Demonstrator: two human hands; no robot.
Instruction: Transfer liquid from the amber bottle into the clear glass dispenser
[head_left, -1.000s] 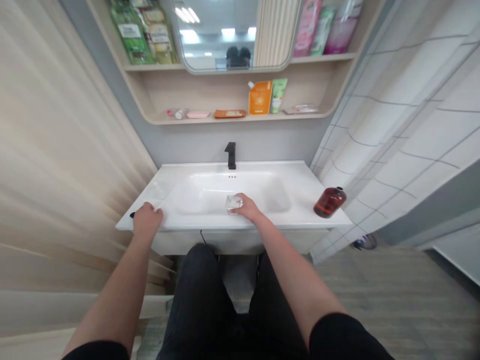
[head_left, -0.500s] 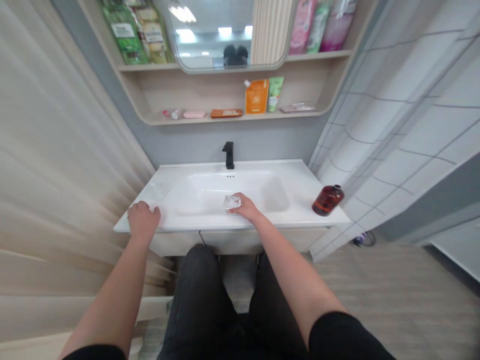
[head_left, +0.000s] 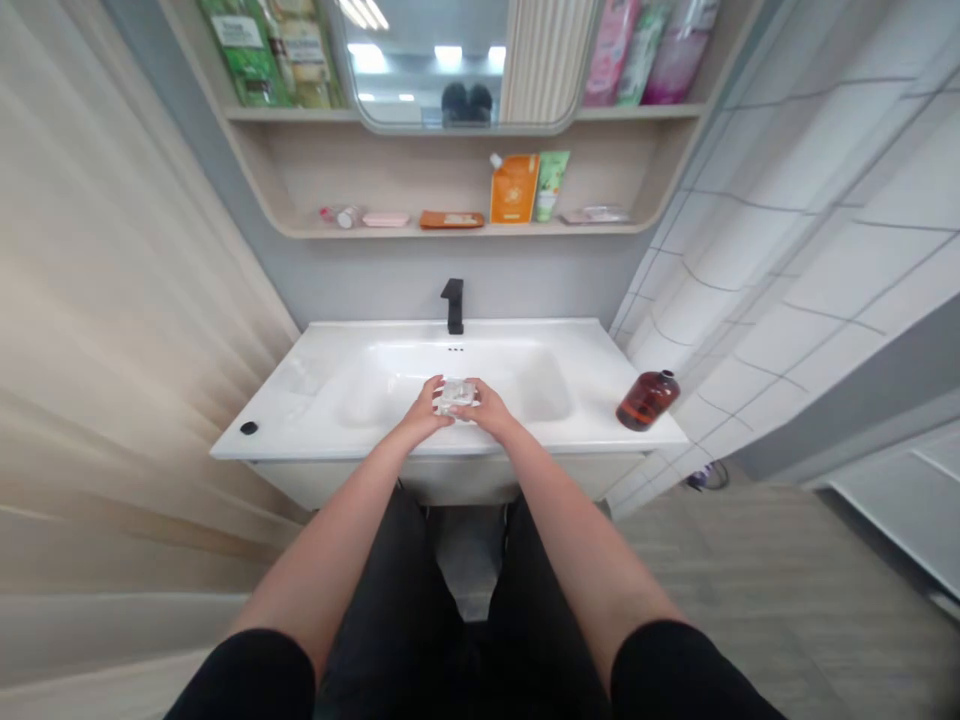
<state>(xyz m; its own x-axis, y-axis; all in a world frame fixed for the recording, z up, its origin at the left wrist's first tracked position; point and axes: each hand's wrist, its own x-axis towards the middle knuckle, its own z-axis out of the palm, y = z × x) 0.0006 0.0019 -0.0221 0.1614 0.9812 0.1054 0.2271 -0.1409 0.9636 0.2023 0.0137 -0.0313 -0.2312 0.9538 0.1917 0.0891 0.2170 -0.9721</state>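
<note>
Over the front of the white sink [head_left: 551,380], my right hand [head_left: 489,408] grips a small clear container [head_left: 456,395] from its right side. My left hand [head_left: 426,408] has its fingers curled against the left side of the same container. Whether it is glass or plastic I cannot tell. On the counter at far left lies a small round black cap [head_left: 249,428]. Behind that cap, a faint transparent piece [head_left: 306,374] rests on the white surface; its kind is unclear.
A black faucet [head_left: 454,306] rises behind the basin. An amber bottle without a cap [head_left: 648,400] stands at the counter's right. Above, a shelf [head_left: 292,232] holds an orange pouch [head_left: 514,188], a green tube [head_left: 551,186] and other toiletries. A curtain [head_left: 135,300] hangs at left.
My left hand has left the far-left counter, where the black cap now shows, and moved right to the clear container. My right hand still holds it, nearly in place.
</note>
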